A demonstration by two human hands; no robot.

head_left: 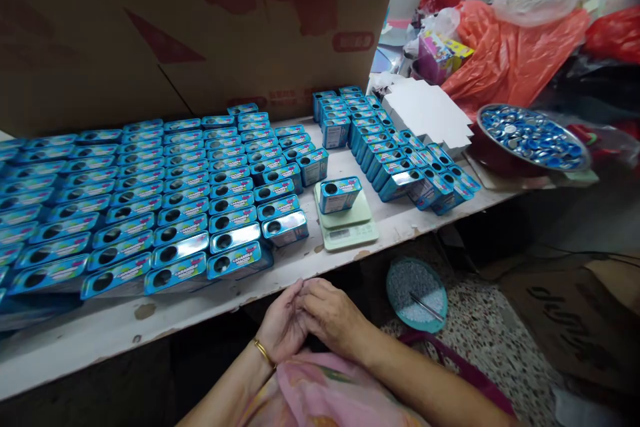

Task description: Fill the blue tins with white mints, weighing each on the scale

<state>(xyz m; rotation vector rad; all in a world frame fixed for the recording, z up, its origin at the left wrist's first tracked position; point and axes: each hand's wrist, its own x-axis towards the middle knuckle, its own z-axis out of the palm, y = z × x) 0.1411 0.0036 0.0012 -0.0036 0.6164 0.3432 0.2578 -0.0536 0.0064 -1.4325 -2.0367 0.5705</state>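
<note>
- White, chipped desk (pixel 115 341) carries blue tins (pixel 233 203), a pale-green scale (pixel 353 235)
- Cardboard (pixel 100 80) rises behind; speckled floor (pixel 493 337) below
- Left hand (pixel 283 328) and right hand (pixel 327 310) clasp, curled together

Both forearms come up from the bottom of the view and slant inward, the left forearm (pixel 227 383) from the left and the right forearm (pixel 425 377) from the right, both bare. The left hand (pixel 283 323) and right hand (pixel 333 313) meet in front of the body, touching, with the right fingers bent toward the left palm (how the fingers fit together inside is hidden). The back of the right hand faces up; the left hand is turned partly inward.
</note>
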